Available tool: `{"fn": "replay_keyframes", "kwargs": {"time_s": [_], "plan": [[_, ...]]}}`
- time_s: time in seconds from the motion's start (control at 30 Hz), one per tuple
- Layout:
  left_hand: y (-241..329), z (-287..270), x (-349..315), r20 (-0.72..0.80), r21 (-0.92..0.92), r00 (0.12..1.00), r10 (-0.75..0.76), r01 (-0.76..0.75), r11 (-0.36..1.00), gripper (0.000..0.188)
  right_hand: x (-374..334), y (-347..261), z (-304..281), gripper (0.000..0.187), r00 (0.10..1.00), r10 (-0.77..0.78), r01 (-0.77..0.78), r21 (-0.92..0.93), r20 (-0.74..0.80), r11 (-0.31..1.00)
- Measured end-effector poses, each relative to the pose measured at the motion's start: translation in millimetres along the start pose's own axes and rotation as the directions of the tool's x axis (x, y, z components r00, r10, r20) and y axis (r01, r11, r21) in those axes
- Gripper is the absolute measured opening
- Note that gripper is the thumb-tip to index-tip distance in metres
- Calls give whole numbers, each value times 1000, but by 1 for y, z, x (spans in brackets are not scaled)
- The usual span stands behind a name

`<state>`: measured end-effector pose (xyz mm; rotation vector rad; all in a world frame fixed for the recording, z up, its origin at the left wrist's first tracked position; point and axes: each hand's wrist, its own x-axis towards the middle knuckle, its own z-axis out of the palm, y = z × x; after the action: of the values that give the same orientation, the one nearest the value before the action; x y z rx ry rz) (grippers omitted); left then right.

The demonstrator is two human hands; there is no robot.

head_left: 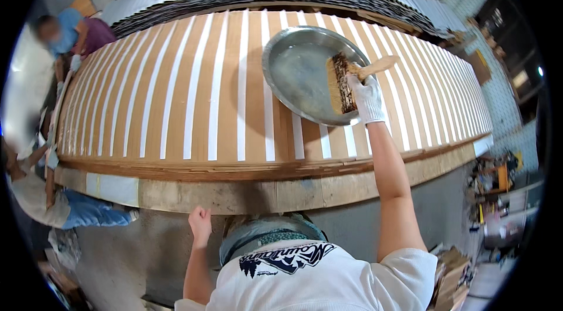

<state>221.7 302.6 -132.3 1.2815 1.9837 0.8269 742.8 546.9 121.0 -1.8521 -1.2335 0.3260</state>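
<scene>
My right hand [367, 97], in a white glove, is shut on a wide wooden-handled brush [343, 81]. The bristles rest inside a large round metal pan [293, 67] that holds a shallow layer of liquid. The pan sits on a big board [193, 94] covered with alternating brown and white strips. My left hand [200, 224] is bare, with its fingers loosely curled, held against the grey front face below the table's edge and holding nothing.
A thick wooden table edge [246, 191] runs across below the striped board. A person in a blue top [67, 32] stands at the far left, and another person's arm and blue trousers [88, 214] are at the near left. Clutter lies at the right [495, 193].
</scene>
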Motion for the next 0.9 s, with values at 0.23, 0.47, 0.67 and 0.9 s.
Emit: {"fn": "replay_keyframes", "kwargs": {"time_s": [0.23,0.47,0.67,0.9], "plan": [[9,-11,-142,-92,-35,882,-462,461,887,36,36,24,65,42,934,-289,337,-245,212,909],[-90,-22,-259,-192,-338,435,-880,812,475,31,43,44,33,46,971,-240,240,5,10,971],[-153,-15,-321,-84,-549,249,-965,796,253,27,9,-2,41,62,992,125,-126,462,33,878],[-208,-76,-284,-92,-590,451,-888,693,413,19,-54,-68,93,67,967,168,-252,641,190,725]]}}
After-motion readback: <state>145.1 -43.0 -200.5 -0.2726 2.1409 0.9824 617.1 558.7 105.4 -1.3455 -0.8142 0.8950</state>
